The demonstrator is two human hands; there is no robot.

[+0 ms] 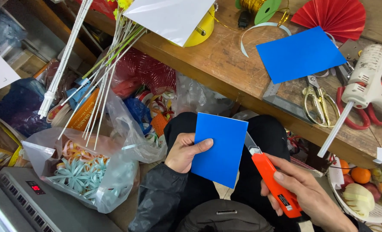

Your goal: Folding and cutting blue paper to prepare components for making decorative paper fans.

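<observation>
Sitting at the edge of a wooden workbench [225, 64], the person holds a small blue card [220, 148] up over their lap. The left hand [183, 151] grips it by its left edge, thumb laid flat across the blue face and the other fingers curled behind, so the fingers are clamped on the card. The right hand [307, 195] is wrapped shut around an orange utility knife [271, 179], index finger stretched along the top of the handle. The knife's blade end meets the card's right edge; from where I stand it looks to be touching, though the card partly hides the tip, so I can't be sure.

Up on the bench lies a larger blue sheet [300, 53], well apart from the card, with a red paper fan [331, 16] beyond it. Near the sheet's lower right corner rest gold-handled scissors [319, 99], and just beside them a white glue gun [365, 81] with a glue stick poking from its back. A basket of fruit [365, 191] sits to the person's right, below the bench edge. To the left, a clear plastic bag of pale ribbon bows [82, 169] slumps on the floor among bundled white sticks [100, 77].
</observation>
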